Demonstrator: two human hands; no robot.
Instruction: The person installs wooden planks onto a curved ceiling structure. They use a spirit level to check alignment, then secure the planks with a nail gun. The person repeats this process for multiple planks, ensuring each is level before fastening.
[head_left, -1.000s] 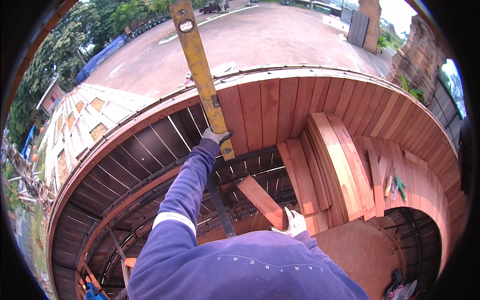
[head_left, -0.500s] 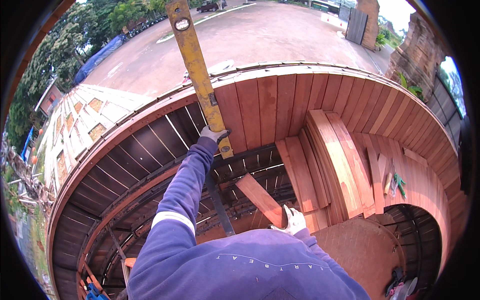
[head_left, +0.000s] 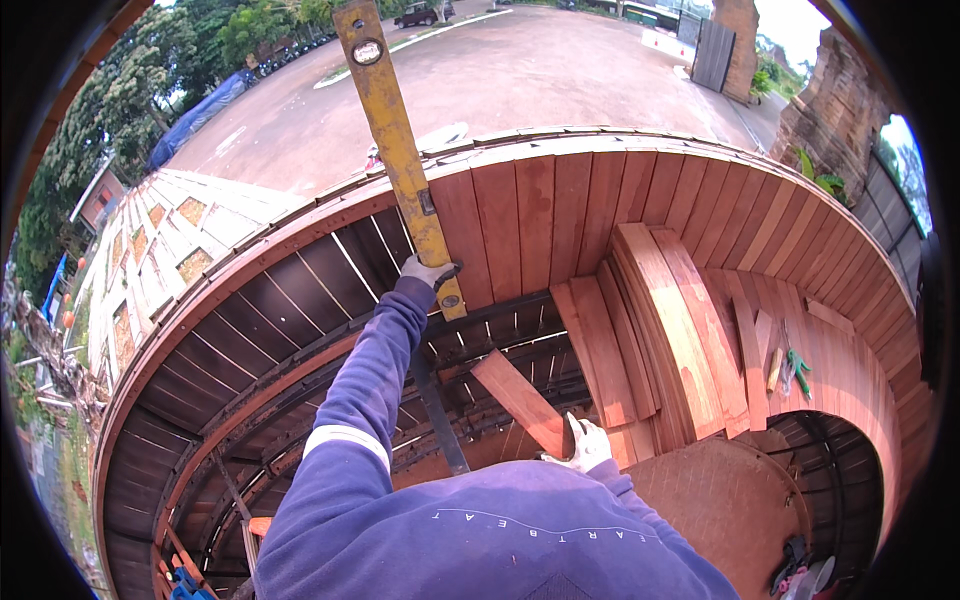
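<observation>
Level (head_left: pixel 400 140): yellow, dark scuffs. Right of level: planks (head_left: pixel 570 215) reddish brown, striped by dark seams; tool handles (head_left: pixel 797 361) green. Below level: sleeve (head_left: pixel 368 370) purple-blue, white band (head_left: pixel 348 436); board (head_left: pixel 515 397) orange-brown.

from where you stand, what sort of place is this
Probably an outdoor building or woodworking site: a curved, partly boarded structure, stacked loose planks, and a yellow spirit level in the left hand, with an open yard beyond.

Yellow level (head_left: pixel 395 140): one; pale gloves (head_left: pixel 590 445): two; green-handled tool (head_left: pixel 799 368): one; reddish boards (head_left: pixel 520 402): many, uncountable
</observation>
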